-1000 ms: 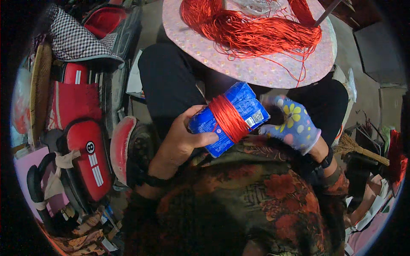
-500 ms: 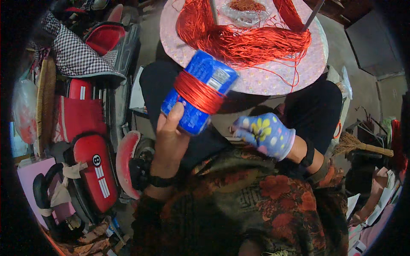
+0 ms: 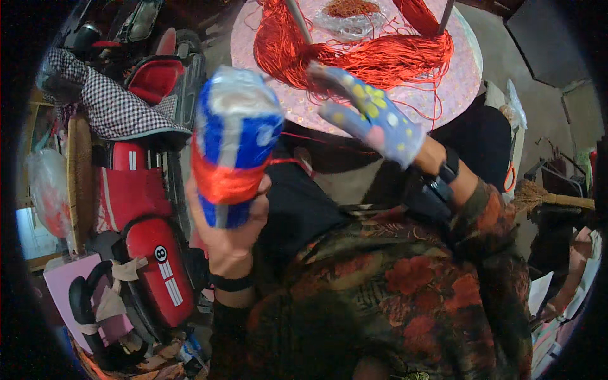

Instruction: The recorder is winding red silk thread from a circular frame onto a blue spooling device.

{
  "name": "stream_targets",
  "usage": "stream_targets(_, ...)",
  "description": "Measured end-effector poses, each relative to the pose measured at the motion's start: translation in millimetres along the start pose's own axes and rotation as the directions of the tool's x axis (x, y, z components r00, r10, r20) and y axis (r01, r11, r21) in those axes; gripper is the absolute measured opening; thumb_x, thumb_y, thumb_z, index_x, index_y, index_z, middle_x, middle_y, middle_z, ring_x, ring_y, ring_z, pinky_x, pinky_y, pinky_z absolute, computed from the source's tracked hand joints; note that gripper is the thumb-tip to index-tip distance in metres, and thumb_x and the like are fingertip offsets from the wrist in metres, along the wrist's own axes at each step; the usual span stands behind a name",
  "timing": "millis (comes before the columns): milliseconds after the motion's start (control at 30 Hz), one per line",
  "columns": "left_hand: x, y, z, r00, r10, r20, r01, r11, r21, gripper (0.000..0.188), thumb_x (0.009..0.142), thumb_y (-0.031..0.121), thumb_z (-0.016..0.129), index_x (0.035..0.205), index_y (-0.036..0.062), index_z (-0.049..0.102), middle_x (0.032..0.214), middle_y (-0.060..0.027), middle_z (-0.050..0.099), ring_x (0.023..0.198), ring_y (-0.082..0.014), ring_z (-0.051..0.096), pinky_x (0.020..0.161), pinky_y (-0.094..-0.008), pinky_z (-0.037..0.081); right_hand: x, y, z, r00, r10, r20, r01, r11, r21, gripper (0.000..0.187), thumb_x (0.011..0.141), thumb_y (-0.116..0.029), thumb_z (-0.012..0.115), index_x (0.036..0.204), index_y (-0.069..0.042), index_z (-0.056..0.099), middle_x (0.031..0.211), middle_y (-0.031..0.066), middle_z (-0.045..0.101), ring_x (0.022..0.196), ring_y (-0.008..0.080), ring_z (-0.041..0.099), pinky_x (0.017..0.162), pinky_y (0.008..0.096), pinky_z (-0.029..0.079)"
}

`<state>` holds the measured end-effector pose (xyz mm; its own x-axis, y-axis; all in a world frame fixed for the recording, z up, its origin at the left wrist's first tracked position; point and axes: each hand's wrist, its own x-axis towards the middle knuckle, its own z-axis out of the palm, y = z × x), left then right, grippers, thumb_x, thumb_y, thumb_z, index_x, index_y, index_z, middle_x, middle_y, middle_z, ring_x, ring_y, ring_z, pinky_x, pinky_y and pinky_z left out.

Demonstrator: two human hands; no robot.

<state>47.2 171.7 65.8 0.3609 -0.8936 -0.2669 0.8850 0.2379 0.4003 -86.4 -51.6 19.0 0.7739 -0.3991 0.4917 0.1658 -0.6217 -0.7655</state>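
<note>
My bare left hand (image 3: 231,231) is wrapped round the lower end of a blue plastic-wrapped packet (image 3: 237,130). A thick band of red cord (image 3: 231,180) is wound about the packet's middle; motion smears it a little. My right hand (image 3: 373,117), in a light blue patterned glove, is raised between the packet and the table, its fingers stretched out and apart. A large loose bundle of red cord (image 3: 380,60) lies on the round pink table (image 3: 465,69), looped round metal rods (image 3: 297,22). A thin red strand runs below the table edge between packet and right hand.
A clear plastic bag with brownish-red strands (image 3: 351,25) lies at the table's back. Left of me stand a red and black ride-on seat (image 3: 158,272) and a checked cloth (image 3: 117,101). To the right is a straw hand broom (image 3: 548,199).
My left hand has moved left with the packet, which is now turned to show its silvery end. My right hand has risen toward the table, and its fingers have opened from a closed grip.
</note>
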Motion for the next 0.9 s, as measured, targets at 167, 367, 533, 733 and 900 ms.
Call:
stream_targets(167, -6, 4, -1, 1.000, 0.007, -0.002, -0.007, 1.000, -0.012, 0.064, 0.087, 0.050, 0.050, 0.130, 0.0025, 0.044, 0.120, -0.0213, 0.054, 0.084, -0.0301, 0.061, 0.063, -0.0355, 0.056, 6, -6, 44, 0.880, 0.000, 0.475, -0.388, 0.577, 0.719, 0.045, 0.099, -0.043, 0.042, 0.123, -0.007, 0.054, 0.104, 0.0073, 0.064, 0.082, 0.0170, 0.062, 0.076, 0.0305, 0.051)
stream_targets(367, 2, 9, -12, 0.998, 0.006, 0.058, 0.004, 0.986, -0.167, 0.064, 0.088, 0.050, 0.050, 0.132, 0.0039, 0.044, 0.124, -0.0196, 0.053, 0.091, -0.0291, 0.056, 0.062, -0.0345, 0.055, -18, -22, 18, 0.538, 0.255, 0.803, -0.773, 0.529, 0.350, 0.034, 0.093, -0.040, 0.057, 0.106, -0.010, 0.067, 0.081, 0.0009, 0.064, 0.060, 0.0048, 0.054, 0.054, 0.0228, 0.045)
stream_targets(533, 7, 13, -27, 0.996, 0.033, 0.079, -0.031, 0.999, -0.022, 0.055, 0.090, 0.040, 0.054, 0.134, 0.0079, 0.041, 0.121, -0.0114, 0.050, 0.094, -0.0253, 0.051, 0.071, -0.0373, 0.050, -38, -4, 11, 0.683, 0.462, 0.566, -0.648, 0.741, 0.177, 0.019, 0.089, -0.028, 0.062, 0.092, -0.011, 0.068, 0.067, -0.0011, 0.063, 0.059, 0.0118, 0.060, 0.054, 0.0289, 0.047)
stream_targets(733, 22, -6, -29, 0.877, 0.475, -0.073, -0.199, 0.497, 0.845, 0.046, 0.086, 0.028, 0.064, 0.123, 0.0060, 0.050, 0.109, -0.0072, 0.060, 0.090, -0.0163, 0.060, 0.081, -0.0311, 0.051, -37, -61, -17, 0.757, -0.050, 0.651, 0.140, 0.986, -0.088, 0.021, 0.074, -0.016, 0.067, 0.094, -0.014, 0.063, 0.077, 0.0089, 0.064, 0.069, 0.0295, 0.065, 0.059, 0.0366, 0.053)
stream_targets(900, 16, -8, -21, 0.981, -0.192, -0.007, 0.062, 0.279, 0.958, 0.048, 0.071, 0.008, 0.078, 0.113, 0.0022, 0.054, 0.100, -0.0026, 0.060, 0.089, -0.0095, 0.057, 0.081, -0.0277, 0.049, 6, -37, -36, 0.896, -0.103, 0.431, 0.061, 0.992, 0.111, 0.015, 0.086, -0.022, 0.063, 0.091, -0.008, 0.065, 0.078, 0.0076, 0.065, 0.068, 0.0206, 0.063, 0.062, 0.0311, 0.051)
